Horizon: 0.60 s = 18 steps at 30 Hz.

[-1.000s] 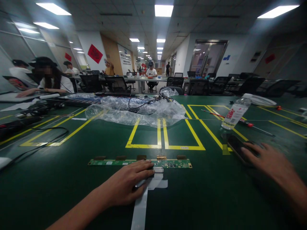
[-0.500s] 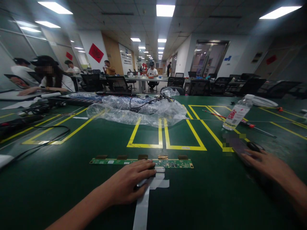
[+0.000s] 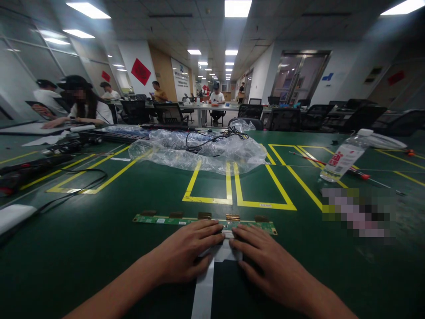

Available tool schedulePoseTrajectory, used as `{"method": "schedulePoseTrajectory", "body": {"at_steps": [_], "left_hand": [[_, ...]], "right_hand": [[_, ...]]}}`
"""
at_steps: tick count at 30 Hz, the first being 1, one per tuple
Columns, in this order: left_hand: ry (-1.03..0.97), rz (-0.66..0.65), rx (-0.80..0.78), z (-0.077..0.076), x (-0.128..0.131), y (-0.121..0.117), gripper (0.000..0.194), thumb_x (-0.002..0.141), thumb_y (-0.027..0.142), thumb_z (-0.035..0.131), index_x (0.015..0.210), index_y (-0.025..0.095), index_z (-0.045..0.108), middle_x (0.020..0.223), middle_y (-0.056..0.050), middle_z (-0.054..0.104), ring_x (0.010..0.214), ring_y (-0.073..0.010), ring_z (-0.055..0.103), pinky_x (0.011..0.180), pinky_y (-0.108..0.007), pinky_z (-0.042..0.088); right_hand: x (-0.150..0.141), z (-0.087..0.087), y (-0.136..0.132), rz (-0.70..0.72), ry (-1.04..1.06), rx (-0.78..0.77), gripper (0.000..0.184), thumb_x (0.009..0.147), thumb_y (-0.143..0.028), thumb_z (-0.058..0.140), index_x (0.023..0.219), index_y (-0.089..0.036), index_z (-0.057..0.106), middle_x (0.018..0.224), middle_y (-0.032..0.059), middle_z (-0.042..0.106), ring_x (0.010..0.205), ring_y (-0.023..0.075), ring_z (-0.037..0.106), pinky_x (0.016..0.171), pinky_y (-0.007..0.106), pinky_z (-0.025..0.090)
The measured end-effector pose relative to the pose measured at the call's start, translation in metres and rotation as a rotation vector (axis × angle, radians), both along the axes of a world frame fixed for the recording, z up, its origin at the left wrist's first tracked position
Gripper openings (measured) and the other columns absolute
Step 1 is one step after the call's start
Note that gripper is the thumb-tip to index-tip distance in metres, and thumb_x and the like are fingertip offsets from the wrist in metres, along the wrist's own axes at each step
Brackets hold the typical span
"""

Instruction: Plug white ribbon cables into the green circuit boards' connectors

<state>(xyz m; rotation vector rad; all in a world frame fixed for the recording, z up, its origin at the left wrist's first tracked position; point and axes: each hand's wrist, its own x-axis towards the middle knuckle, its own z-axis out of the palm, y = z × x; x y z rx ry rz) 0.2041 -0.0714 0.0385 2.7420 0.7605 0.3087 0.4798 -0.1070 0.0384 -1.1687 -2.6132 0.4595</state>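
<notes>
A long, narrow green circuit board (image 3: 186, 220) lies across the table in front of me, with several brown flexible tabs along its far edge. From its middle a white flat ribbon cable (image 3: 203, 292) runs toward me. My left hand (image 3: 192, 248) lies palm down with fingers stretched, its fingertips at the board's near edge by the cable's end. On the other side, my right hand (image 3: 265, 259) rests likewise, fingers out and fingertips touching the board and cable end. The fingers partly cover the spot where cable and board meet.
Clear plastic wrap (image 3: 206, 153) with black cables on it lies farther back. To the right stand a tilted-looking bottle (image 3: 347, 155) and a long red-handled screwdriver (image 3: 365, 176), with a blurred-out object (image 3: 355, 212) nearer. Black cables (image 3: 76, 144) and a seated person (image 3: 83, 104) are at left.
My right hand has moved left from the dark objects beside the bottle to the board and cable. My left hand stays at the cable end. The view has shifted slightly left.
</notes>
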Motion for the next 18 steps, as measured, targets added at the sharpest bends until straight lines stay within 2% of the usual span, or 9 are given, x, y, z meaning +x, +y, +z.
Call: {"method": "schedulePoseTrajectory", "body": {"at_steps": [2, 7, 12, 18], "left_hand": [[-0.009, -0.002, -0.009, 0.000, 0.000, 0.000, 0.058, 0.090, 0.020, 0.057, 0.147, 0.022, 0.048, 0.152, -0.008, 0.047, 0.142, -0.0277, 0.041, 0.117, -0.048, 0.035], [-0.013, -0.002, -0.019, -0.001, -0.001, 0.001, 0.059, 0.089, 0.021, 0.057, 0.148, 0.022, 0.046, 0.152, -0.008, 0.046, 0.142, -0.0284, 0.040, 0.117, -0.049, 0.034], [-0.051, 0.001, -0.020, -0.004, -0.002, 0.001, 0.061, 0.088, 0.021, 0.058, 0.148, 0.024, 0.046, 0.152, -0.007, 0.046, 0.142, -0.0290, 0.040, 0.116, -0.051, 0.035], [-0.035, -0.001, -0.038, -0.002, -0.001, 0.001, 0.058, 0.088, 0.022, 0.059, 0.145, 0.024, 0.050, 0.151, -0.008, 0.048, 0.141, -0.0295, 0.041, 0.116, -0.051, 0.035]], "right_hand": [[-0.002, 0.004, -0.004, 0.026, 0.005, -0.028, 0.054, 0.095, -0.024, 0.055, 0.147, -0.033, 0.047, 0.153, 0.0026, 0.047, 0.141, 0.0253, 0.041, 0.119, 0.051, 0.030], [0.012, 0.006, -0.003, 0.009, -0.005, -0.059, 0.051, 0.095, -0.026, 0.055, 0.144, -0.036, 0.050, 0.154, 0.0015, 0.045, 0.141, 0.0271, 0.041, 0.117, 0.051, 0.034], [0.009, 0.000, -0.002, -0.055, -0.034, -0.027, 0.049, 0.096, -0.027, 0.052, 0.145, -0.032, 0.051, 0.154, 0.0049, 0.045, 0.141, 0.0276, 0.041, 0.115, 0.052, 0.036], [0.006, -0.001, -0.001, -0.053, -0.066, 0.014, 0.049, 0.095, -0.024, 0.051, 0.144, -0.028, 0.053, 0.155, 0.0070, 0.044, 0.141, 0.0280, 0.041, 0.116, 0.053, 0.035]]}}
